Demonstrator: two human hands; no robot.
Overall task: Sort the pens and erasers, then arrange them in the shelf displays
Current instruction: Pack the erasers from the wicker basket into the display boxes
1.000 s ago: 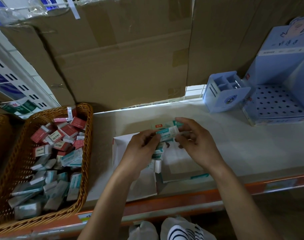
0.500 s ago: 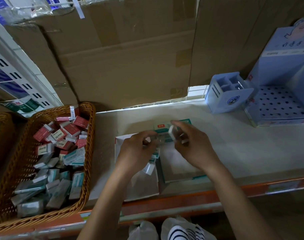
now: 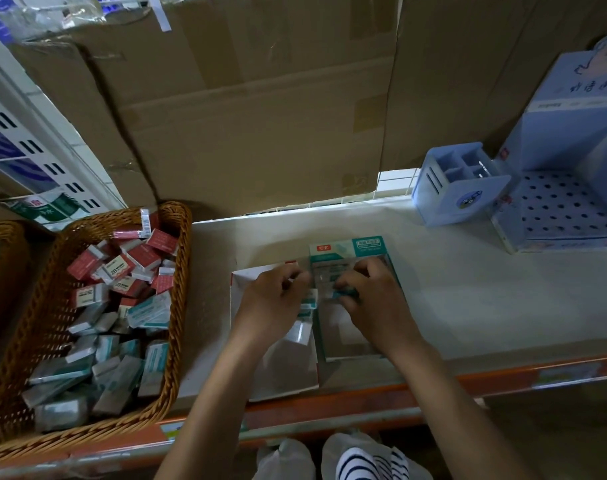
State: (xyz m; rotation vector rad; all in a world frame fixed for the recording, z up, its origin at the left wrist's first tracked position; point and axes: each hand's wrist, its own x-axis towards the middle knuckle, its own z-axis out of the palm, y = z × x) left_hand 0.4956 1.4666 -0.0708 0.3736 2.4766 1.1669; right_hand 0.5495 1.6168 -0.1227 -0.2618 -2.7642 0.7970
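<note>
A teal-edged display box point(image 3: 350, 251) lies open on the shelf in front of me. My right hand point(image 3: 371, 303) is inside it, fingers curled round a teal-wrapped eraser point(image 3: 345, 292) near the box's far end. My left hand point(image 3: 277, 299) hovers over a white open box point(image 3: 281, 368) just to the left, fingers curled at several teal erasers point(image 3: 309, 303) along the edge between the boxes. A wicker basket point(image 3: 177, 306) on the left holds several red and teal-grey erasers point(image 3: 122, 306).
A blue pen holder point(image 3: 461, 188) and a blue display stand with a perforated base point(image 3: 565, 206) stand at the right back. Cardboard cartons point(image 3: 260, 116) wall off the back. The shelf's orange front rail point(image 3: 364, 400) runs below my arms. A second basket point(image 3: 4, 271) sits far left.
Both hands have lowered from holding an eraser together above the boxes. My right hand now sets an eraser down in the teal box; my left dropped toward the white box.
</note>
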